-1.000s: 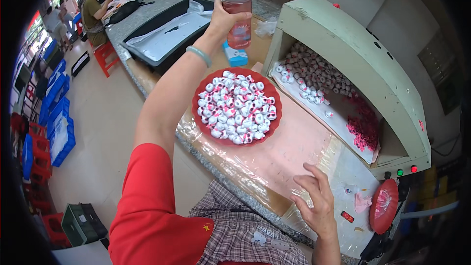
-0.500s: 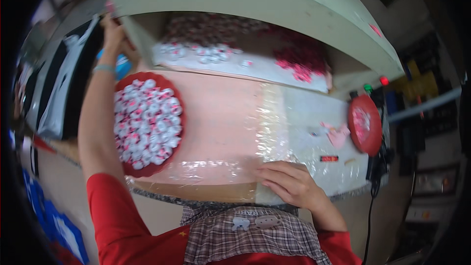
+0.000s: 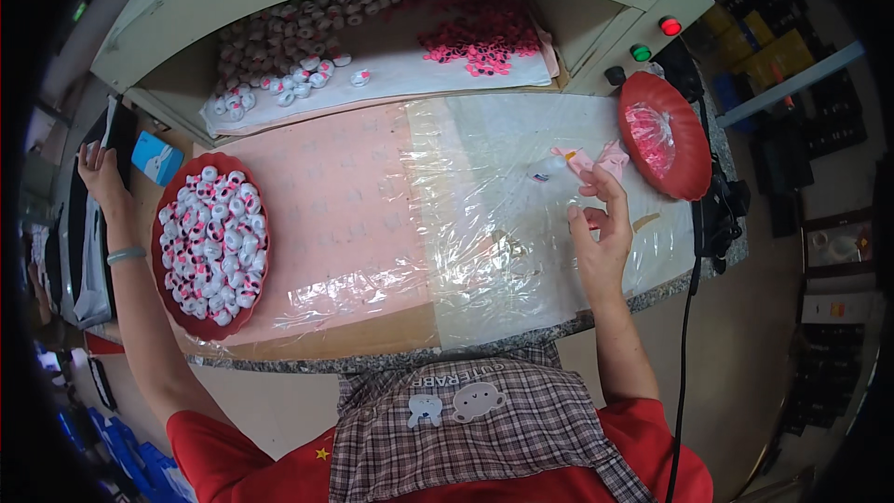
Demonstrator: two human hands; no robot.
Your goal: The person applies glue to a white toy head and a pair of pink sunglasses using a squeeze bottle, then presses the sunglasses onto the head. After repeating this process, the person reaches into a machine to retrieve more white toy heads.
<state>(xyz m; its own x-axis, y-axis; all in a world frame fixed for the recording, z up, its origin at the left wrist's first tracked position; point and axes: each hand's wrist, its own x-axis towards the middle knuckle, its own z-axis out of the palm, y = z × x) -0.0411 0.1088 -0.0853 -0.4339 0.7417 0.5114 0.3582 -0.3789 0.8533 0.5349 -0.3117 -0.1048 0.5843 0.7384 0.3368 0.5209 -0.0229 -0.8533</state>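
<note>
My left hand (image 3: 104,177) is raised at the far left with its fingers apart, beside a black case (image 3: 116,144) with white material on it. It holds nothing. A red scalloped tray (image 3: 262,270) full of small white and pink doll-head-like pieces (image 3: 212,247) lies just right of my left forearm. My right hand (image 3: 605,240) hovers above the plastic-covered bench, thumb and fingers curled but apart. Just beyond its fingertips are a pink cloth (image 3: 610,160) and a small whitish bottle (image 3: 549,169). Part of a small dark and red piece shows between thumb and fingers, seemingly on the bench.
A pale green box-like unit (image 3: 605,47) spans the back, with white pieces (image 3: 303,82) and pink pieces (image 3: 484,51) inside. Red and green lights mark its right end. A tilted red tray (image 3: 687,172) stands at right, beside a black cable (image 3: 687,345). A blue packet (image 3: 156,158) lies left.
My left hand has left the unit's left edge and moved down and left, its fingers spreading. My right hand has lifted from the bench's front and moved right and forward. The view has shifted.
</note>
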